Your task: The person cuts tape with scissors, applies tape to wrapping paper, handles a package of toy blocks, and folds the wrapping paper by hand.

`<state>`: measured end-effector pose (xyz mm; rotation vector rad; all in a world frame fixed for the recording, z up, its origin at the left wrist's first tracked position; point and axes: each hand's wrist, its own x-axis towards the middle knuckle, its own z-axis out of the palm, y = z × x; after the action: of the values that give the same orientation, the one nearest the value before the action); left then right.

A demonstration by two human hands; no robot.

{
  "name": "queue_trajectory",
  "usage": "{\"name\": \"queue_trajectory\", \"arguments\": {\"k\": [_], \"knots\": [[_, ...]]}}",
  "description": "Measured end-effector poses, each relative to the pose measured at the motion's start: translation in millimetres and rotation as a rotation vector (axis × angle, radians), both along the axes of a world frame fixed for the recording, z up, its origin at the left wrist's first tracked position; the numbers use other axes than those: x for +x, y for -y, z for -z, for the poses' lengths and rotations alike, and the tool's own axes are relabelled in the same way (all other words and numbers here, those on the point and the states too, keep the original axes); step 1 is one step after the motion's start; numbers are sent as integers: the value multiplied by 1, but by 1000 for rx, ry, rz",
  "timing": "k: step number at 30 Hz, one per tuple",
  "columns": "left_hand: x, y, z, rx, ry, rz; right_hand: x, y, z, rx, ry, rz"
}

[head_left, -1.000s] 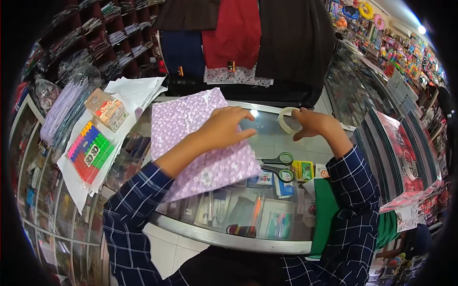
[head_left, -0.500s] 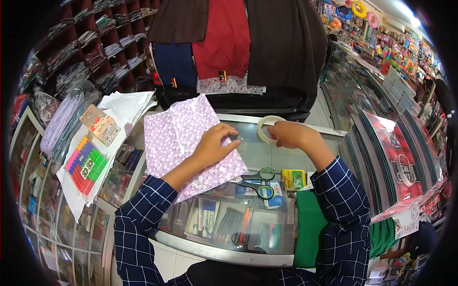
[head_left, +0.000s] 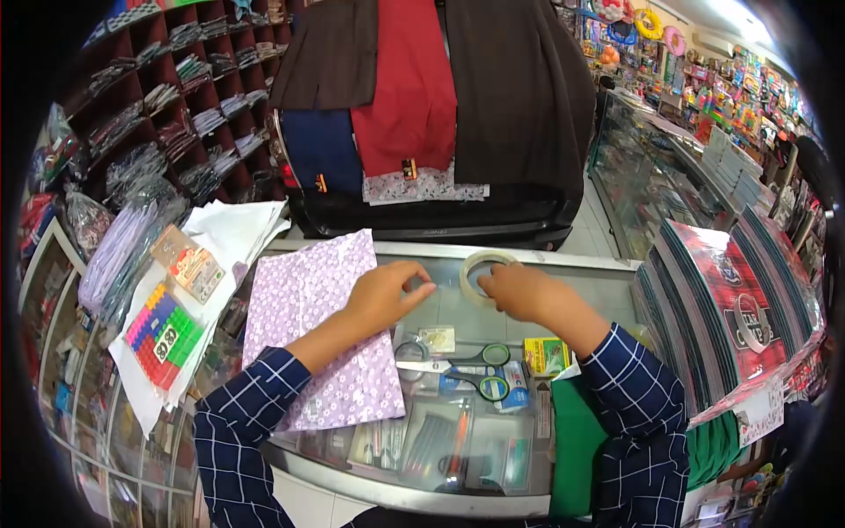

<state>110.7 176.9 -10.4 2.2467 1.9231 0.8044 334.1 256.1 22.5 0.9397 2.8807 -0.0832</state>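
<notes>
A flat package in purple floral paper [head_left: 308, 308] lies on the glass counter. Over its right edge is my left hand [head_left: 387, 295], thumb and forefinger curled close to each other; whether anything thin is between them is too small to tell. My right hand [head_left: 524, 290] grips a roll of clear tape [head_left: 475, 275] by its right side, above the counter. Scissors with black and green handles [head_left: 480, 370] lie below my hands, their blades pointing left. A yellow-green small box [head_left: 547, 356] sits to their right.
The glass counter [head_left: 440, 505] holds stationery inside. At left are white papers [head_left: 220, 238] with a colourful block pack [head_left: 163, 339]. Green cloth [head_left: 576, 440] lies at right, beside stacked books [head_left: 704, 308]. Trousers [head_left: 405, 88] are draped beyond the counter.
The tape roll and my right hand have moved left, nearer my left hand. My left thumb and forefinger have come closer together. The floral package has turned slightly, and more of the scissors' blades shows.
</notes>
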Motion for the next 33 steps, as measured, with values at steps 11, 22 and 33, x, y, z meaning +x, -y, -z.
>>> {"name": "queue_trajectory", "arguments": {"k": [11, 22, 33], "knots": [[4, -17, 19, 60, 213, 46, -5, 2, -12, -58, 89, 9], [-18, -18, 3, -95, 69, 298, -2, 8, 14, 308, -87, -37], [-52, -10, -55, -616, -1, 510, -10, -15, 29, 289, -232, 99]]}}
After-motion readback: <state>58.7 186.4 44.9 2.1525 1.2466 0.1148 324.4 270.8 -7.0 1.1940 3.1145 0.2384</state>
